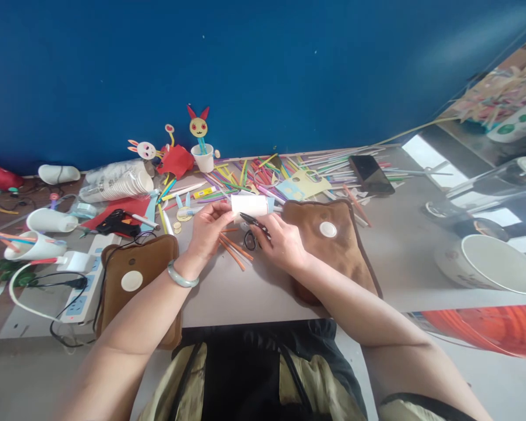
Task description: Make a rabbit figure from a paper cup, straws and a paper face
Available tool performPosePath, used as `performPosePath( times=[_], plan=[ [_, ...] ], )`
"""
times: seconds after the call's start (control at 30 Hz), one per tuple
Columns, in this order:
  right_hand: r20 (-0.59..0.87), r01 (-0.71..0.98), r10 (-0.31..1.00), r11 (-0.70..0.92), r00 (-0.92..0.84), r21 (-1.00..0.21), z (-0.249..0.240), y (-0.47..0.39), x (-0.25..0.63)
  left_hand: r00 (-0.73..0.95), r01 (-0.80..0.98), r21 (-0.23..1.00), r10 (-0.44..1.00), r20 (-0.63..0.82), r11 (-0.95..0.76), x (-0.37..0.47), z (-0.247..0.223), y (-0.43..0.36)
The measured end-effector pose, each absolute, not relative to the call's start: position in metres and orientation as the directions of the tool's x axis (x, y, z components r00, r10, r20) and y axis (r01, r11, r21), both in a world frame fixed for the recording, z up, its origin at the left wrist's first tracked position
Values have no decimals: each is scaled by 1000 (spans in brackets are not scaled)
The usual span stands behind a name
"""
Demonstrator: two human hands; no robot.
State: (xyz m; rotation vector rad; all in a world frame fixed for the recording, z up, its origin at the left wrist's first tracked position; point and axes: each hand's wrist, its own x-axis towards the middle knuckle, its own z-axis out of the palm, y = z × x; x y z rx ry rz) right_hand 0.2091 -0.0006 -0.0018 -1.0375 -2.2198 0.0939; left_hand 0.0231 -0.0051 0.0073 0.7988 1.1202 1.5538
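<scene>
Between thumb and fingers, my left hand [211, 225] grips the left end of a white paper piece [249, 206]; whether it is a cup on its side I cannot tell. My right hand [281, 238] is closed around black scissors [249, 218], whose dark tip lies against the paper's lower edge. A black loop shows just below, by the right fingers. Under the hands, several orange-brown sticks [233, 252] lie on the grey table [236, 298]. A rabbit-eared paper cutout [183, 211] is left of my left hand.
Brown heating pads [134, 304] flank my arms, with a power strip [85, 286] at left. Behind lie stacked paper cups [118, 186], a glue gun [116, 222], a cup with a red-eared figure [202, 158], colourful strips and a phone [371, 174]. A white bucket [460, 269] stands right.
</scene>
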Motion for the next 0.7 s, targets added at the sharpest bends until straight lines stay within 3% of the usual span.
performPosePath(
  times=[0.13, 0.53, 0.7],
  plan=[
    [553, 652, 704, 678, -445, -339, -2, 0, 210, -258, -316, 947, 965, -39, -46, 22, 7, -5],
    [619, 685, 606, 714, -500, -146, 1, 4, 215, -183, -359, 933, 982, -53, -16, 21, 7, -7],
    [596, 681, 620, 714, -511, -159, 1, 4, 215, -180, -346, 938, 983, -45, -21, 22, 9, -7]
  ],
)
